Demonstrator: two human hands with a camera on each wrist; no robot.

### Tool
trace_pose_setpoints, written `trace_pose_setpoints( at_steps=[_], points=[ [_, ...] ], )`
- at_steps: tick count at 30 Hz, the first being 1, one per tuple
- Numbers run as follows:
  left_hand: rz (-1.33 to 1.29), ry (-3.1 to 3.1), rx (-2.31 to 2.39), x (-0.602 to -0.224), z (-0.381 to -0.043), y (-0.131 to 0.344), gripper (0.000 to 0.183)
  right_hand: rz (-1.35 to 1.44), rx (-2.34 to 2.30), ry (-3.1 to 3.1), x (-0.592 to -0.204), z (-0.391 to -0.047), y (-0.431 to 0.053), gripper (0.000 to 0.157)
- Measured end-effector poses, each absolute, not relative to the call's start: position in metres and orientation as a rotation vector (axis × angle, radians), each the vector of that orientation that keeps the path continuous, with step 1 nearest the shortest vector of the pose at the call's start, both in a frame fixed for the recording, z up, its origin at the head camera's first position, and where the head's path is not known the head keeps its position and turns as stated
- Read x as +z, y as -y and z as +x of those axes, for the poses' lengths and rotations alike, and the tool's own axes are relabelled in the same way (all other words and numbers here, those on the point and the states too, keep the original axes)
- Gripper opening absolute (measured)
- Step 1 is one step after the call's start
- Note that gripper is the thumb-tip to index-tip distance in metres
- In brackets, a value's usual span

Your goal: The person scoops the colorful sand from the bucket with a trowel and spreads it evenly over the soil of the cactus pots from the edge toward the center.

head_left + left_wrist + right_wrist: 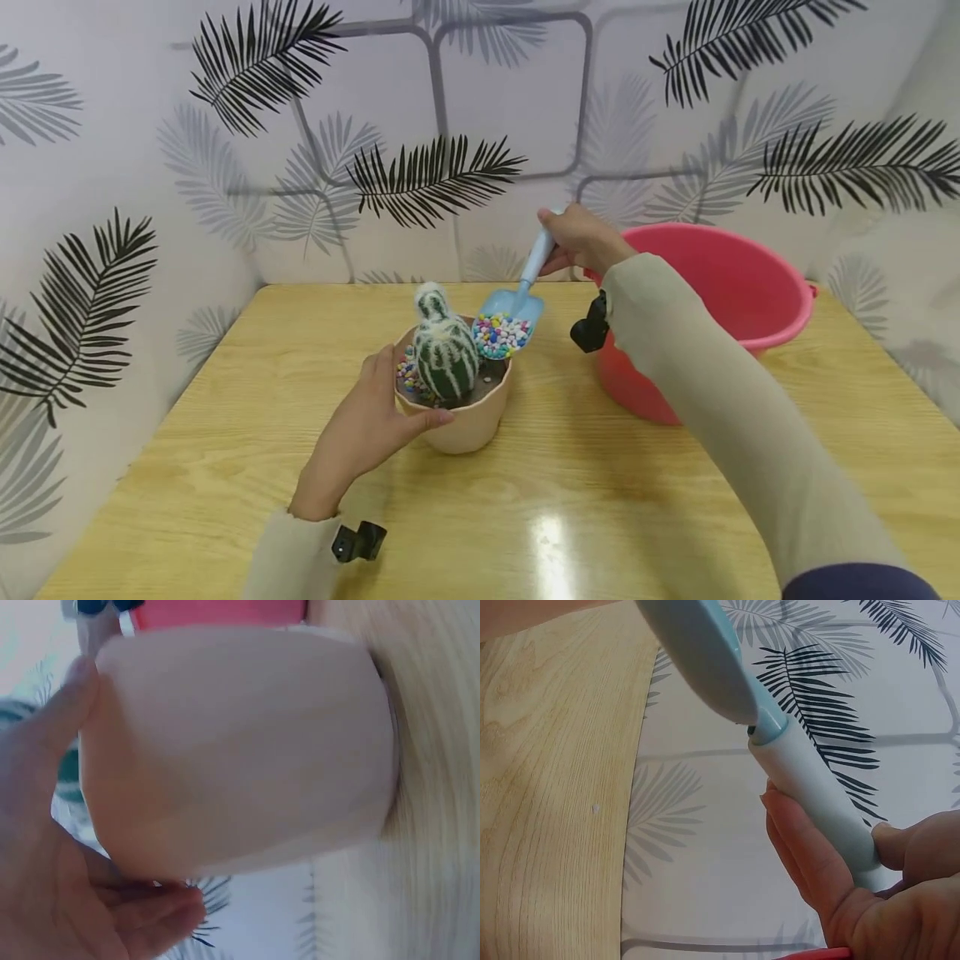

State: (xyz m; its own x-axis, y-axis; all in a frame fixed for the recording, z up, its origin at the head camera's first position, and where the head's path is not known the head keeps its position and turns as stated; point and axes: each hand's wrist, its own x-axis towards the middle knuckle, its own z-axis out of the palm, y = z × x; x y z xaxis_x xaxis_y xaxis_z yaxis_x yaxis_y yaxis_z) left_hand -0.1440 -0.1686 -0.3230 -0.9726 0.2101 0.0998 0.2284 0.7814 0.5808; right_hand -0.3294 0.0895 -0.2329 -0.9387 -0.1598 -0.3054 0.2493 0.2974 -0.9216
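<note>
A small green cactus with a white woolly top stands in a beige flowerpot. My left hand grips the pot at its rim, thumb across the near side and fingers round the left. Colored pebbles lie on the soil left of the cactus; dark soil shows on the right. In my right hand is the pale handle of a light blue toy shovel. Its blade, loaded with multicolored pebbles, tilts down over the pot's right rim. The right wrist view shows the shovel handle between thumb and fingers.
A red bucket stands at the right, partly behind my right forearm. Everything is on a light wooden table. A wall with a leaf pattern rises behind the table's back edge.
</note>
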Motion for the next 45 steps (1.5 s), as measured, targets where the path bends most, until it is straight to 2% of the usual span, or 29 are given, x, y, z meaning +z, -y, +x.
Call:
trace_pose_setpoints(
  at_steps=[3,12,20,29,45],
  points=[
    [-0.306,2.946,-0.932,-0.321,-0.139,0.166,0.109,0.075,-1.705,-2.219,-0.233,-0.33,-0.086,0.044],
    [-0.437,2.9,-1.103,-0.324,-0.147,0.168,0.111,0.073,-1.728,-2.219,-0.231,-0.324,-0.09,0.043],
    [-0.361,2.949,-1.045,-0.318,-0.143,0.161,0.11,0.064,-1.755,-2.23,-0.232,-0.322,-0.091,0.049],
    [-0.333,2.977,-1.028,-0.314,-0.141,0.158,0.11,-0.057,-1.834,-2.22,-0.227,-0.319,-0.091,0.028],
    [-0.304,2.967,-1.048,-0.312,-0.138,0.156,0.109,-0.172,-1.853,-2.198,-0.215,-0.313,-0.088,0.029]
  ],
)
